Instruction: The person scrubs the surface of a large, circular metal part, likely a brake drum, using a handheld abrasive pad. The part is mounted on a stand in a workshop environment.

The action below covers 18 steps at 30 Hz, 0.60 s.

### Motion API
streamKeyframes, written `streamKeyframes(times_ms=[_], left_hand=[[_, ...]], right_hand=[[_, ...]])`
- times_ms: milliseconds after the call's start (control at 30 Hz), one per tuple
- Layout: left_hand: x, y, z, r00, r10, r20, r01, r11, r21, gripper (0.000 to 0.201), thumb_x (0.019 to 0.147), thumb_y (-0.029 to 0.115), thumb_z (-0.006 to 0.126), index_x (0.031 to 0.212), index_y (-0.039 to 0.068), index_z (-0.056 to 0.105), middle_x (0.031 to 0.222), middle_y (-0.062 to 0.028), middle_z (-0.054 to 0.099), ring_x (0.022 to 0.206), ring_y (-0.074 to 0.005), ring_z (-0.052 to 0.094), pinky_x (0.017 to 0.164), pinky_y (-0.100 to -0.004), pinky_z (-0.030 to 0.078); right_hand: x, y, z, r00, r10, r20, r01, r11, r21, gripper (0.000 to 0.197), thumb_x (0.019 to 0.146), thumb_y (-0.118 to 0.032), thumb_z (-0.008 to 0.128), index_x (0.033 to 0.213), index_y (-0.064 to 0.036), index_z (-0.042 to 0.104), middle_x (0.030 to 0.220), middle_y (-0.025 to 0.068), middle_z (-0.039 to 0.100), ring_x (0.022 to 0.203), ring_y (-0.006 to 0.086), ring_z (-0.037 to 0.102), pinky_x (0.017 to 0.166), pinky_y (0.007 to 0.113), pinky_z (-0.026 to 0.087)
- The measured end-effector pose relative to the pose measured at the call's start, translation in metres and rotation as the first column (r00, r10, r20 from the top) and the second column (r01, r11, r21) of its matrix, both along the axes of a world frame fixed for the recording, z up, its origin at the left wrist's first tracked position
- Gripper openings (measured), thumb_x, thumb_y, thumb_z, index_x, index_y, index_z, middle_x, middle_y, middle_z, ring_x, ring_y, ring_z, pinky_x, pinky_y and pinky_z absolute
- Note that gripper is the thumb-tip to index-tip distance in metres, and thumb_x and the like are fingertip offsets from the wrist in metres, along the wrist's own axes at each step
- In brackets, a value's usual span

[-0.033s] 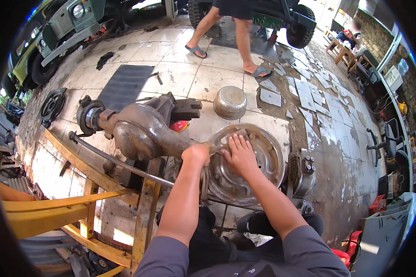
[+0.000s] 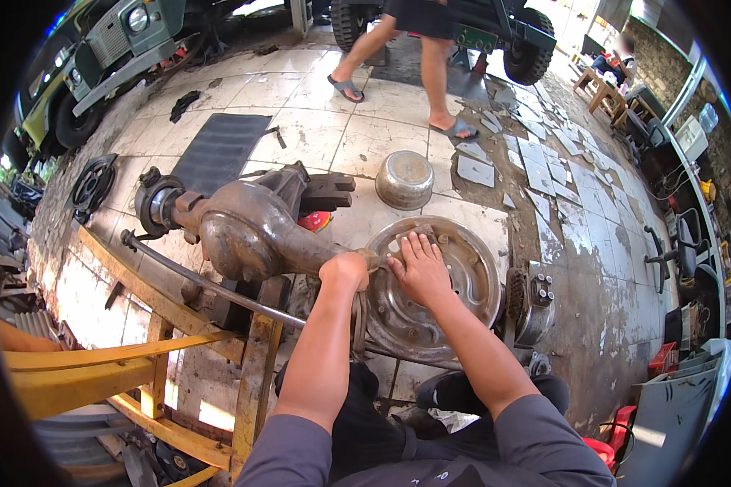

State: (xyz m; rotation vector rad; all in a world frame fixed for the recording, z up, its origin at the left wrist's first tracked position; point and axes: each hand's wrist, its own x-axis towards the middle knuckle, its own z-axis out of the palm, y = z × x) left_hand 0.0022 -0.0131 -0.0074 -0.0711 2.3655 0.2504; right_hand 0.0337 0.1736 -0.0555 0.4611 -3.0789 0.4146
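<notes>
A rusty brown axle housing (image 2: 240, 231) with a bulging round middle lies across the workspace. My left hand (image 2: 343, 272) is closed round its tube end; the fingertips are hidden behind the tube. Joined at that end is a wide round metal brake backing plate (image 2: 473, 304) with a worn, shiny face. Flat on the plate's upper middle rests my right hand (image 2: 421, 268), its fingers stretched out and slightly apart.
A yellow metal frame (image 2: 81, 390) stands at the left, with a long steel rod (image 2: 211, 284) across it. Beyond the plate is a metal bowl (image 2: 404, 180). Broken tiles (image 2: 544, 166) lie at right. A person in sandals (image 2: 455, 127) walks at the back.
The person at the back has moved slightly to the right. My left hand keeps its place on the axle housing, and my right hand stays on the plate with hardly any shift.
</notes>
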Motion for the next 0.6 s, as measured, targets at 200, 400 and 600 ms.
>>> streamKeyframes(times_ms=[200, 400, 600], left_hand=[[0.004, 0.000, 0.010, 0.999, -0.005, -0.042, 0.005, 1.000, 0.004, 0.046, 0.077, 0.027, 0.080, 0.116, 0.006, 0.072, 0.126, -0.0148, 0.067, 0.117, -0.0303, 0.064, 0.097, -0.0409, 0.053], [0.002, 0.003, 0.005, 0.999, 0.022, -0.042, -0.021, 0.999, 0.024, 0.044, 0.076, 0.026, 0.079, 0.115, 0.006, 0.073, 0.124, -0.0153, 0.068, 0.115, -0.0311, 0.065, 0.096, -0.0414, 0.053], [0.001, 0.001, 0.005, 1.000, -0.005, -0.027, 0.006, 0.999, 0.033, 0.044, 0.076, 0.027, 0.080, 0.114, 0.007, 0.073, 0.123, -0.0155, 0.068, 0.115, -0.0311, 0.065, 0.095, -0.0411, 0.054]], right_hand=[[0.017, 0.004, -0.003, 1.000, 0.029, -0.013, -0.028, 0.999, 0.016, 0.072, 0.102, -0.059, 0.033, 0.147, -0.0032, 0.043, 0.155, 0.0179, 0.039, 0.147, 0.0343, 0.031, 0.119, 0.050, 0.023], [-0.007, -0.002, -0.005, 1.000, 0.003, -0.027, -0.002, 1.000, 0.025, 0.072, 0.102, -0.058, 0.034, 0.147, -0.0028, 0.043, 0.155, 0.0183, 0.039, 0.147, 0.0340, 0.031, 0.120, 0.050, 0.023], [0.000, 0.001, -0.005, 0.998, 0.041, -0.054, -0.040, 0.999, 0.019, 0.072, 0.102, -0.058, 0.034, 0.147, -0.0031, 0.043, 0.154, 0.0188, 0.040, 0.146, 0.0341, 0.032, 0.119, 0.050, 0.023]])
